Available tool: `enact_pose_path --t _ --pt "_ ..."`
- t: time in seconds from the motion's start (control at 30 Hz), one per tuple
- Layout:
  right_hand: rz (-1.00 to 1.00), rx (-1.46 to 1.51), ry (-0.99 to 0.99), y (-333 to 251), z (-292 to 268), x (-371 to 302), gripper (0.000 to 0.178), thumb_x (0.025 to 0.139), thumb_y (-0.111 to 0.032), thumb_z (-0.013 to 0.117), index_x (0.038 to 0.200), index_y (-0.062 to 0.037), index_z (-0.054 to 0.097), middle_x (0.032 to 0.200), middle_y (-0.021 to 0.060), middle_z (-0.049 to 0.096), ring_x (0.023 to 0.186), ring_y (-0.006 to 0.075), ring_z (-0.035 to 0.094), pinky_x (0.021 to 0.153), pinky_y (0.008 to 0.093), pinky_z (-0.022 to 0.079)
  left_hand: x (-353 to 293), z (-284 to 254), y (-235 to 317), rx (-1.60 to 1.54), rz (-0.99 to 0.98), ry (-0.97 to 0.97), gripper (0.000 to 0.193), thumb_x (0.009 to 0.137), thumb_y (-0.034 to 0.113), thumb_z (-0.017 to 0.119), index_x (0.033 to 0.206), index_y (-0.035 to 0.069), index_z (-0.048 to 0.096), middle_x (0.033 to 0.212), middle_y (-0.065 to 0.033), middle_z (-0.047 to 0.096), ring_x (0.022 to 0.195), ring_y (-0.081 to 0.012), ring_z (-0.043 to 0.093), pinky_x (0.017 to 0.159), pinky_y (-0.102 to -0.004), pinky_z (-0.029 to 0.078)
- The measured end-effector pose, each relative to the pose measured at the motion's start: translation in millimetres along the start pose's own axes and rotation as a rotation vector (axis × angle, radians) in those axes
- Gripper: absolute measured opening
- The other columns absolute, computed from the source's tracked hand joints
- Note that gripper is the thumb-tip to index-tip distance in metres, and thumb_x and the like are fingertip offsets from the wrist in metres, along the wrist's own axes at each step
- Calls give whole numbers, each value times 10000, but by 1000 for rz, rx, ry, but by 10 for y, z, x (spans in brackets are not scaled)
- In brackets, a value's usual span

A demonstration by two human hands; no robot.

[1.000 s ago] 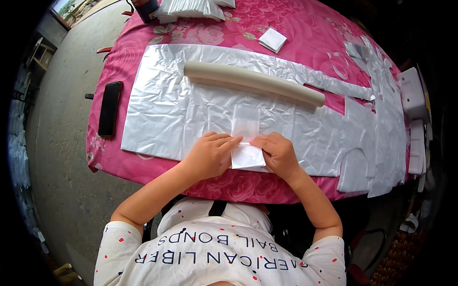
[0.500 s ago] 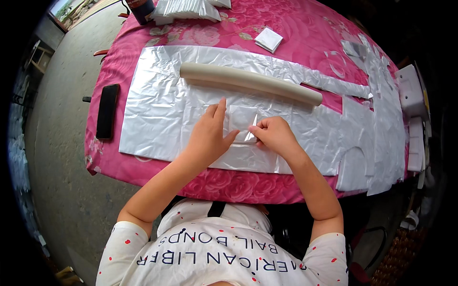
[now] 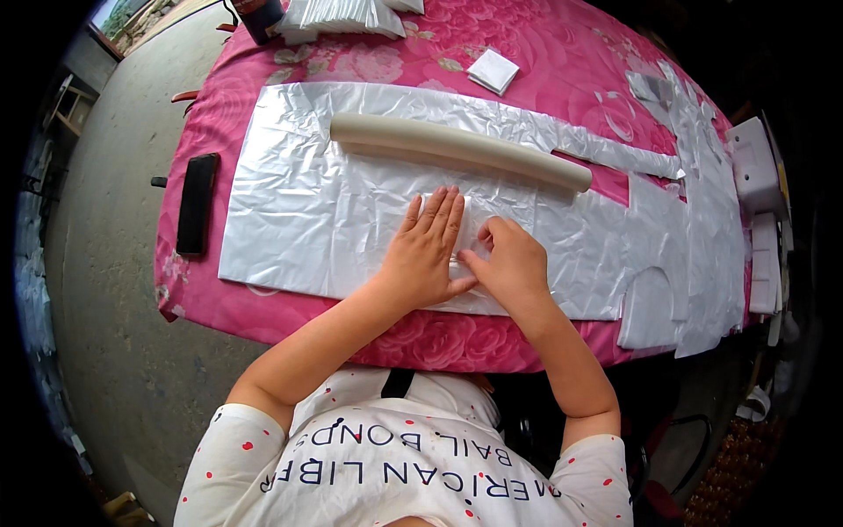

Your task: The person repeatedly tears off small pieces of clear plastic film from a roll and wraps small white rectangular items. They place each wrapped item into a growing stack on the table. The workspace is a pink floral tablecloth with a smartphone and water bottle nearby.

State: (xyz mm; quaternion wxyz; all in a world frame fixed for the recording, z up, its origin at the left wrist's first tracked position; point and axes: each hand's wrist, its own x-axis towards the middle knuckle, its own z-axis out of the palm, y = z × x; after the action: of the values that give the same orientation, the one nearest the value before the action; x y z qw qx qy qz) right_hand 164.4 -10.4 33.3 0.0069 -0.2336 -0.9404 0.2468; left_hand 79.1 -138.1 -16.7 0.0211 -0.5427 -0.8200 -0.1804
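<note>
My left hand (image 3: 430, 244) lies flat with its fingers stretched out, pressing on a small folded square of thin plastic (image 3: 466, 211). Most of that square is hidden under the palm and fingers. Close beside it, my right hand (image 3: 512, 262) is half curled, its thumb and forefinger apart near the square's right edge, with nothing visible between them. Both hands are over a large silvery-white plastic sheet (image 3: 285, 193) spread on the table. Beyond them a long pale beige tube (image 3: 461, 151) rests across the sheet.
A pink floral cloth (image 3: 430, 344) covers the table. At the left lies a black phone (image 3: 197, 204). A small white folded stack (image 3: 493, 70) sits beyond the tube; more folded plastic (image 3: 342, 19) and a dark container (image 3: 258, 19) stand at the far left. Cut plastic pieces (image 3: 654, 303) lie right.
My left hand has moved right and flattened onto the folded square. My right hand has let go of the clear plastic edge it was pinching and shifted slightly right.
</note>
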Motion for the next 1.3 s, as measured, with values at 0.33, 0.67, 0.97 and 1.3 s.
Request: enact_pose_path --t 0.33,0.67,0.97,1.3 --pt "-60 473 -92 212 -63 -413 308 739 -125 700 1007 -7 602 875 109 616 682 162 601 647 273 492 -883 -404 51 -144 397 -390 923 705 471 637 1379 -26 248 1457 -163 241 1362 -281 211 1101 -436 166" --pt "-359 811 -552 -57 15 -373 653 616 -314 818 1168 -80 561 1116 61 583 1046 185 517 847 310 432 -1270 -609 -92 -652 130 -167 550 805 139 527 1342 97 416 1441 -182 249 1328 -362 251 1059 -465 238" --pt "-475 888 -229 -217 -74 -238 104 749 -29 688 822 -16 616 800 53 601 712 163 556 645 273 436 -677 -951 181 -1022 -18 441 466 868 262 518 1256 6 493 1418 -209 232 1267 -340 284 1018 -431 271" --pt "-465 -135 889 279 -711 1804 118 655 -26 651 747 -75 595 691 49 559 642 224 565 567 339 454 -412 -1646 752 -2073 968 -430 507 813 306 661 1165 -23 502 1082 -189 539 941 -316 551 789 -388 463"
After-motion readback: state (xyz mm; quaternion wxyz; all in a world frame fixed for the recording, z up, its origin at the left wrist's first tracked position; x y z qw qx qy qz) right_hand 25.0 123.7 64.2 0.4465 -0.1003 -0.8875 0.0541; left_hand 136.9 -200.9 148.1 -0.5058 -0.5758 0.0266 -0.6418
